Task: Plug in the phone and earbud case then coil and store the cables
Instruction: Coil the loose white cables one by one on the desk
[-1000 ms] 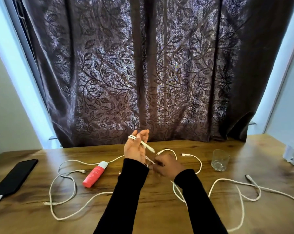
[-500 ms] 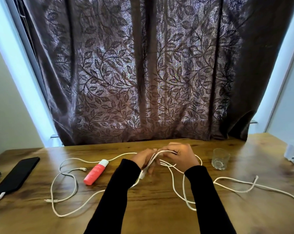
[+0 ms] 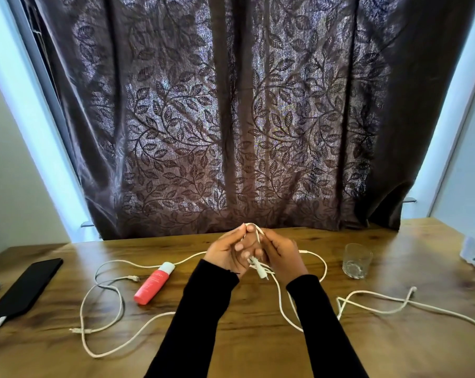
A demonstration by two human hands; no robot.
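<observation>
A: What fills the view, biggest first?

B: A dark curtain (image 3: 231,113) with a leaf pattern hangs behind everything, down to the back edge of a wooden table (image 3: 244,350). The table runs across the whole lower part of the head view.

A: And the person?

B: Two arms in black sleeves (image 3: 203,309) reach in from the bottom and meet above the middle of the table. The left hand (image 3: 228,253) and right hand (image 3: 281,253) are close together, both with fingers curled round a white cable (image 3: 281,301). A loop of it arches over the fingertips, a plug end pokes out below between the palms, and the rest trails down onto the table between the forearms.

A: Where is the phone?

B: The black phone (image 3: 26,287) lies flat near the left edge, with a white plug at its near end. A second white cable (image 3: 102,323) sprawls in loose loops between the phone and the left arm. A third cable (image 3: 394,304) runs off to the right.

A: Smaller things?

B: A red tube with a white cap (image 3: 154,283) lies among the left loops. A clear glass (image 3: 357,261) stands upright to the right of the hands. I cannot make out an earbud case
</observation>
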